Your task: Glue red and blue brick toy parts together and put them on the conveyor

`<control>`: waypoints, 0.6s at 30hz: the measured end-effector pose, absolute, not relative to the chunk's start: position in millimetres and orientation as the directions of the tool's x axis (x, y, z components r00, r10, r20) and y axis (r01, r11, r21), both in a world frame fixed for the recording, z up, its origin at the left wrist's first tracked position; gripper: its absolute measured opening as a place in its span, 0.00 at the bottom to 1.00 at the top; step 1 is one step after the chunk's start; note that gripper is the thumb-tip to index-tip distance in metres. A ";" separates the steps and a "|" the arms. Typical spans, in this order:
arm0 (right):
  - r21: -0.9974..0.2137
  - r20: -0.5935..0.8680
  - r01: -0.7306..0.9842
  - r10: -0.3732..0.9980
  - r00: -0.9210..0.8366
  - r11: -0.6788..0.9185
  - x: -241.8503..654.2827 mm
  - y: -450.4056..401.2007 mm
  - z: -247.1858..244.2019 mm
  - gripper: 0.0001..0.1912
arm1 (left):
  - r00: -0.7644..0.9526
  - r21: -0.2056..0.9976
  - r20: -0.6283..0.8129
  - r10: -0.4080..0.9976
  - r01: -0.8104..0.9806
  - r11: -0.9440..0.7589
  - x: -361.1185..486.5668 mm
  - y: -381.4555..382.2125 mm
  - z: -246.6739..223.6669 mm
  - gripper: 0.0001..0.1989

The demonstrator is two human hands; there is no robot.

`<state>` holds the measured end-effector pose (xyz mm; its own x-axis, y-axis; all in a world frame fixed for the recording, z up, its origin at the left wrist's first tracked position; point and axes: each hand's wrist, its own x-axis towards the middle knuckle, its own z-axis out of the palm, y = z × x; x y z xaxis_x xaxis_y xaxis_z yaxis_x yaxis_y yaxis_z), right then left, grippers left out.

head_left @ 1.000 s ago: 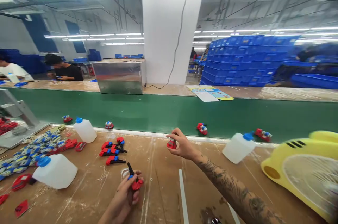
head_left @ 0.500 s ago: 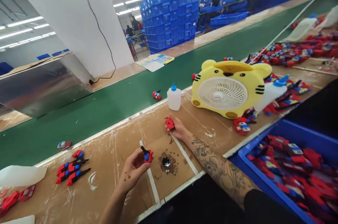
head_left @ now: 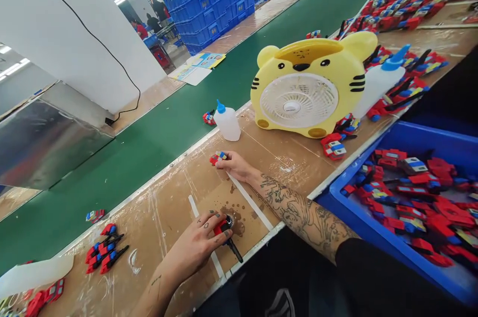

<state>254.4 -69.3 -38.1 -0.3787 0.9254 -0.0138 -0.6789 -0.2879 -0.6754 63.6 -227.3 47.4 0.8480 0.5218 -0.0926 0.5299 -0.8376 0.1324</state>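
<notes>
My left hand (head_left: pixel 199 239) is closed on a red toy part (head_left: pixel 220 228) with a black rod pointing down and to the right. It holds this part low over a small round spot of liquid (head_left: pixel 230 219), mostly covered by the part and fingers. Wet splashes surround the spot. Between the fingertips of my right hand (head_left: pixel 239 165) is a red, blue and yellow toy piece (head_left: pixel 217 158), raised a little off the bench. A white squeeze bottle (head_left: pixel 228 125) with a blue nozzle stands just beyond it.
A yellow tiger-faced fan (head_left: pixel 298 90) stands at the right on the brown bench (head_left: pixel 179 197). A blue bin (head_left: pixel 347 192) of toy parts sits beside my right arm. Several assembled parts (head_left: pixel 105 252) lie at left. A green conveyor belt (head_left: pixel 160 142) runs behind.
My left hand has turned over and brought its toy part down to the liquid spot. The right hand has turned its piece, now showing the blue and yellow side. The camera view has tilted downward.
</notes>
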 end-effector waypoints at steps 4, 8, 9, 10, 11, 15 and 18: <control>-0.614 -0.014 -0.694 0.884 -0.468 -0.377 257.6 -70.9 -36.9 0.21 | 0.808 0.284 -0.024 0.589 0.570 -0.771 59.2 -226.9 47.9 0.27; -0.596 -0.044 -0.667 0.847 -0.530 -0.448 254.7 -77.6 -35.9 0.19 | 0.606 0.579 0.089 0.790 0.614 -0.537 50.4 -225.8 38.1 0.19; -0.599 -0.046 -0.655 0.837 -0.545 -0.460 252.9 -79.9 -35.8 0.19 | 0.514 0.672 0.098 0.852 0.597 -0.438 48.5 -224.3 33.4 0.17; -0.604 -0.039 -0.645 0.826 -0.563 -0.468 250.9 -82.2 -36.0 0.19 | 0.405 0.768 0.094 0.909 0.551 -0.325 47.0 -221.9 28.1 0.16; -0.612 -0.022 -0.638 0.816 -0.577 -0.467 248.8 -84.6 -36.3 0.19 | 0.285 0.855 0.078 0.955 0.474 -0.211 46.0 -218.6 22.6 0.17; -0.681 0.072 -0.623 0.811 -0.580 -0.385 242.8 -92.7 -37.8 0.20 | -0.154 0.999 0.020 0.988 0.046 -0.013 47.1 -199.4 6.9 0.23; -0.737 0.114 -0.605 0.828 -0.549 -0.301 241.9 -95.5 -37.7 0.26 | -0.264 0.995 0.010 0.964 -0.093 -0.036 51.8 -186.7 5.6 0.26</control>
